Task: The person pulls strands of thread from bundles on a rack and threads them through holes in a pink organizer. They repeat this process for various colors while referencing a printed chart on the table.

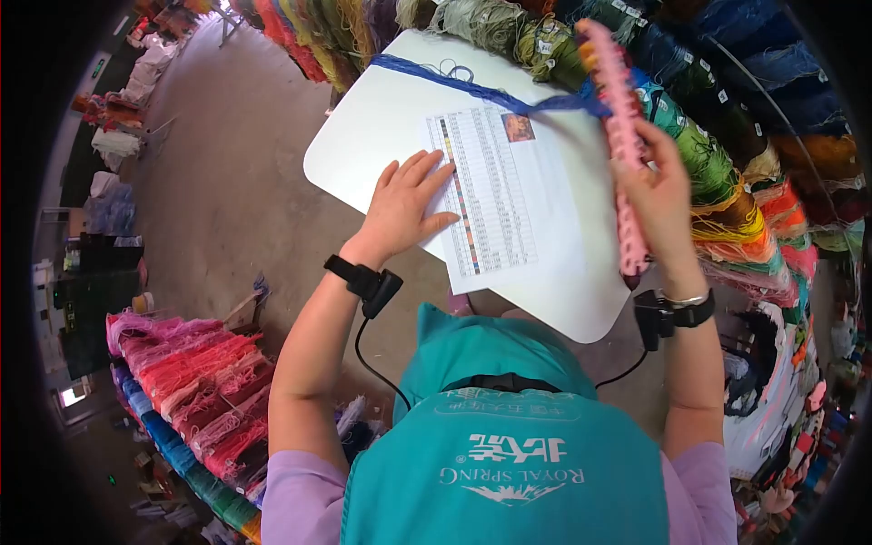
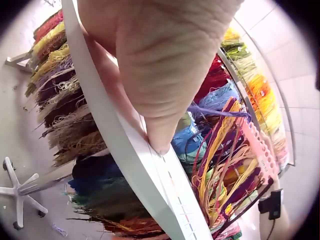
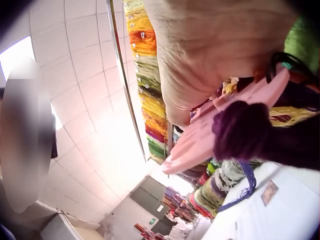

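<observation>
While our left hand (image 1: 404,204) lies with fingers extended on the printed chart (image 1: 498,209) atop the white board (image 1: 577,300), our right hand (image 1: 658,186) grips the pink holed strip (image 1: 621,118) at the board's right side, a blue thread bundle (image 1: 486,93) stretching from it across the board's far part, before thread skeins (image 1: 481,25).

Around my white desk (image 1: 359,136) I have a plain brownish-grey floor (image 1: 236,182); dense rows of coloured yarn (image 1: 713,173) line the desk's far edge and my right, and a bank of pink, red and blue yarn (image 1: 195,372) stands at my left; above me runs a pale ceiling (image 3: 85,100) of square panels, washed out by glare in one part, with a bright light (image 3: 16,51) set in it; in the distance I see a grey wall (image 3: 120,217) and a small green sign (image 3: 152,220); a white base (image 2: 20,191) on dark wheels stands on the floor.
</observation>
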Demonstrator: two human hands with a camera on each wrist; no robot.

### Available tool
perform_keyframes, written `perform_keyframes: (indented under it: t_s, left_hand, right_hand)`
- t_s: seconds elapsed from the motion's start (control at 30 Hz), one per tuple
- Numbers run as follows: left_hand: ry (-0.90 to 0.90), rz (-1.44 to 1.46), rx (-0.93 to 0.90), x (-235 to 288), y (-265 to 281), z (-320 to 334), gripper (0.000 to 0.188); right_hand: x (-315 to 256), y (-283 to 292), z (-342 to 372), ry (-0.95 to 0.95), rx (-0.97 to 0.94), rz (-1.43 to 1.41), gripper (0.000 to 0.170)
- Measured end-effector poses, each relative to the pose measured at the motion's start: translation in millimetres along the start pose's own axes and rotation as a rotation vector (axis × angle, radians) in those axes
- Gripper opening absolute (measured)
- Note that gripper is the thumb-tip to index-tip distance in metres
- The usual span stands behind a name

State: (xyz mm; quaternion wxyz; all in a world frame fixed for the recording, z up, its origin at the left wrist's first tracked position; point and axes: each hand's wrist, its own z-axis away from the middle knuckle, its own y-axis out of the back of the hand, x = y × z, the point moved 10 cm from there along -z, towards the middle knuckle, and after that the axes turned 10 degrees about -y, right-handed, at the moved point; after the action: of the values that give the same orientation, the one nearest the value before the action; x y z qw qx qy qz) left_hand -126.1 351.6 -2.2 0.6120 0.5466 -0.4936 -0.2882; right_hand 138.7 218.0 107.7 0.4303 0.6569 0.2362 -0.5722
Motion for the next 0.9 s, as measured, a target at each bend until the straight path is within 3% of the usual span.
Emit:
perform_keyframes:
  t_s: [0.13, 0.27, 0.6, 0.7, 0.9]
  left_hand:
    - [-0.014, -0.004, 0.012, -21, 3, -7, 0.073]
    - [-0.034, -0.007, 0.032, -31, 5, -15, 0.072]
    - [-0.084, 0.064, 0.112, -16, 4, -16, 0.044]
    - [-0.093, 0.15, 0.1, 4, 4, -4, 0.046]
    - [-0.111, 0.051, 0.007, 14, -2, 3, 0.061]
  right_hand:
    - [62, -55, 20, -0.06, -0.083, 0.262, 0.061]
    - [93, -68, 19, -0.005, -0.013, 0.423, 0.06]
    - [92, -66, 20, -0.086, -0.015, 0.42, 0.056]
    - [92, -66, 20, -0.083, -0.009, 0.42, 0.056]
    - [92, -67, 19, -0.08, 0.002, 0.453, 0.057]
